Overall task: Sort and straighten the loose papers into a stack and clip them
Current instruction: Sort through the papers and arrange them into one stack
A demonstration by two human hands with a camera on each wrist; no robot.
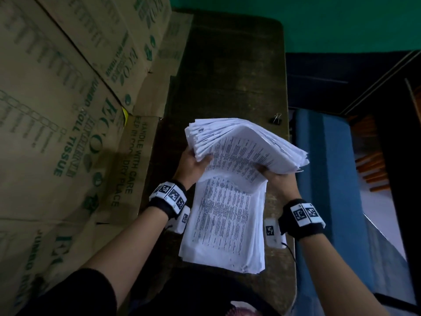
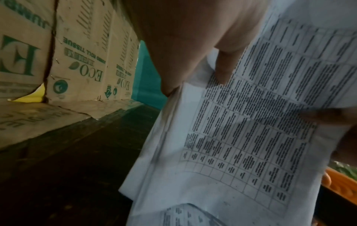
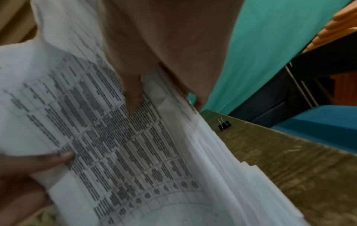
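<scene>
A thick, uneven bundle of printed papers (image 1: 246, 144) is lifted above the dark table (image 1: 227, 76). My left hand (image 1: 198, 161) grips the bundle's left edge and my right hand (image 1: 271, 174) grips its right edge, thumbs on the top sheet. Below the bundle, a second stack of printed sheets (image 1: 225, 224) lies flat near the table's front edge. In the left wrist view my thumb (image 2: 226, 68) presses on the printed page (image 2: 241, 137). The right wrist view shows that hand's thumb (image 3: 133, 94) on the fanned sheets (image 3: 135, 152). A black binder clip (image 1: 276, 119) (image 3: 224, 124) sits near the table's right edge.
Cardboard boxes (image 1: 68, 110) stand along the table's left side, with flaps lying on the tabletop. A blue seat (image 1: 330, 179) is beyond the right edge, with orange sticks (image 1: 373, 169) further right. A green wall (image 1: 341, 19) is behind the table.
</scene>
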